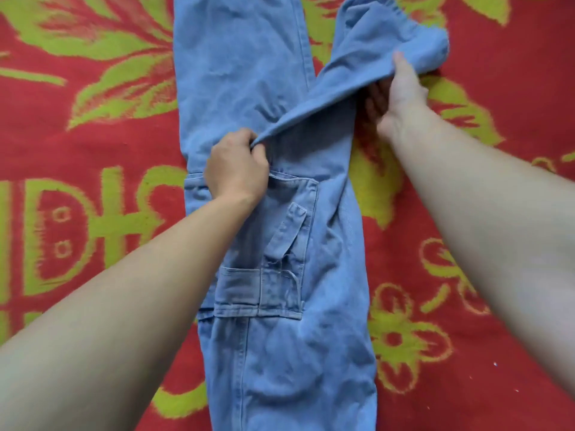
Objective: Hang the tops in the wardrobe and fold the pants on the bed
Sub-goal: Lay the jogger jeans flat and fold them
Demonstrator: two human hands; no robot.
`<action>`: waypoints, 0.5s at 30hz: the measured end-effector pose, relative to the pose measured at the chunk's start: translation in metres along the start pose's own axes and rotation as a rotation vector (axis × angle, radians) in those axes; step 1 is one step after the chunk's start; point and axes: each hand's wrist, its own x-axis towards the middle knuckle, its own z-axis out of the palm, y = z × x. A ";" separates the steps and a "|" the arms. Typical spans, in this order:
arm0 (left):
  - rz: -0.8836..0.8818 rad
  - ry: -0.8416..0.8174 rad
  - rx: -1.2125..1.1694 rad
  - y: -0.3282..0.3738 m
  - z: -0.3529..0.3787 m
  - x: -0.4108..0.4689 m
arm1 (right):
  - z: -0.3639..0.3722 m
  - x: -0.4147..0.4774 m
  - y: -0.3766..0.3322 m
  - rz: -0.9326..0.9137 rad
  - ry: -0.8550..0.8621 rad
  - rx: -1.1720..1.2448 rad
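We see the pants [280,353], pale blue denim, lying lengthwise down the middle of the view on a blanket [93,135] patterned in red with yellow-green flowers and leaves. They run from the bottom edge past the top edge, so neither end shows. A cargo pocket [280,253] with a strap, and a smaller flap below it, faces up on the part nearest us.

Above the pocket, a portion of the pants is raised off the rest and drawn taut in a slanting line from lower left to upper right. The left hand [238,169] grips the lower end of this line. Its fingers are curled tight and pinch the cloth's edge just above the pocket's top seam. The right hand [401,98] holds the upper end at the pants' right side. Its thumb [401,63] lies on top of the cloth and its fingers are tucked under it (we can make out only their shadowed shapes beneath the fold). Beyond that hand the lifted cloth bunches into a loose roll over the blanket, toward the top right.

Both forearms are bare and come in from the lower corners. The flat part of the pants beyond the left hand shows only soft wrinkles.
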 end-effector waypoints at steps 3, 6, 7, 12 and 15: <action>-0.079 0.016 -0.104 -0.028 -0.019 0.019 | 0.045 0.002 -0.024 -0.128 -0.016 -0.162; -0.141 0.006 -0.194 -0.058 -0.034 0.032 | 0.103 -0.006 -0.030 -0.472 -0.041 -0.529; -0.171 0.004 -0.224 -0.066 -0.035 0.037 | 0.122 -0.013 -0.029 -0.583 -0.069 -0.620; -0.401 -0.186 -0.556 -0.095 -0.026 0.056 | 0.205 -0.022 -0.004 -0.744 -0.172 -0.813; -0.384 -0.267 -0.608 -0.107 -0.020 0.061 | 0.228 -0.017 0.027 -0.570 -0.466 -1.032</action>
